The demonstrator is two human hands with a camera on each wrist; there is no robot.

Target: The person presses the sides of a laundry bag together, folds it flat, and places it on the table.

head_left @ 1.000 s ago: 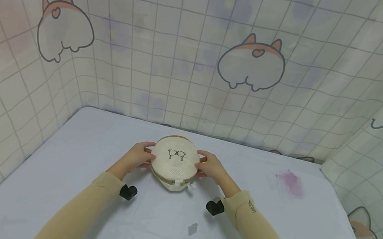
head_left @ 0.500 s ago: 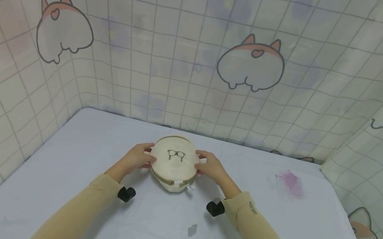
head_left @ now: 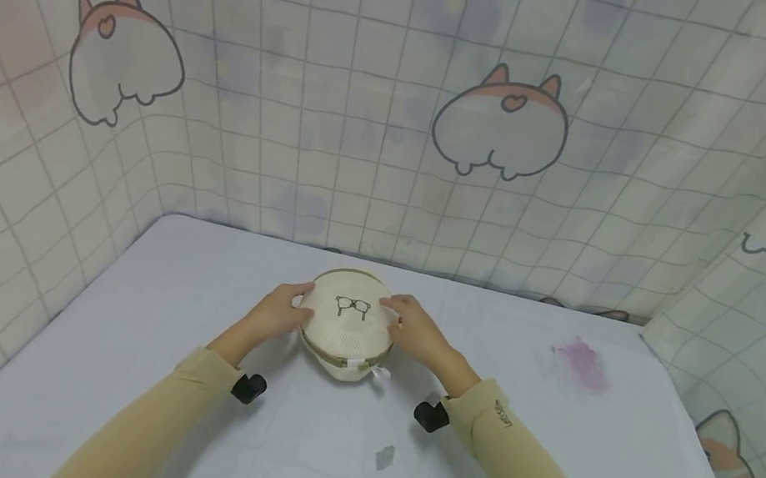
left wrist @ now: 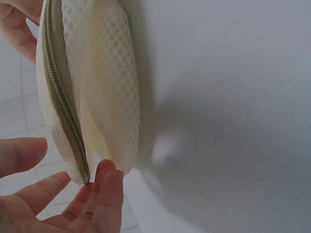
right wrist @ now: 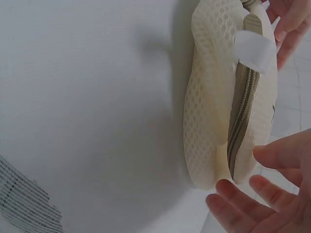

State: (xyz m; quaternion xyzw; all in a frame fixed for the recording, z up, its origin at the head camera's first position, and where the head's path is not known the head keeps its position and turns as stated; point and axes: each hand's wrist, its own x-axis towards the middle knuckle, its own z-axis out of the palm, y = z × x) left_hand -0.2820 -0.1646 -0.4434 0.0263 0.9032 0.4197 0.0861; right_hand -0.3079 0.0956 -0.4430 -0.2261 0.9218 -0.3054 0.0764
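Observation:
A round cream mesh laundry bag (head_left: 346, 326) with a glasses print on top sits on the white table. A brown zipper (left wrist: 60, 92) runs around its side, and a white tag (right wrist: 255, 51) covers part of it in the right wrist view. My left hand (head_left: 273, 315) is at the bag's left edge, fingertips touching its side, thumb apart from it in the left wrist view. At the right edge is my right hand (head_left: 419, 333), its thumb touching the upper rim and its other fingers spread loosely near the bag's side. The bag's inside is hidden.
The white table (head_left: 284, 468) carries a grey patch (head_left: 385, 458) in front of the bag and a pink stain (head_left: 583, 362) at the right. A gridded curtain (head_left: 362, 185) with dog drawings hangs behind and along both sides.
The right hand's fingers have moved from around the bag's right side up onto its top edge and loosened. My left hand has shifted only slightly. The bag stays in place.

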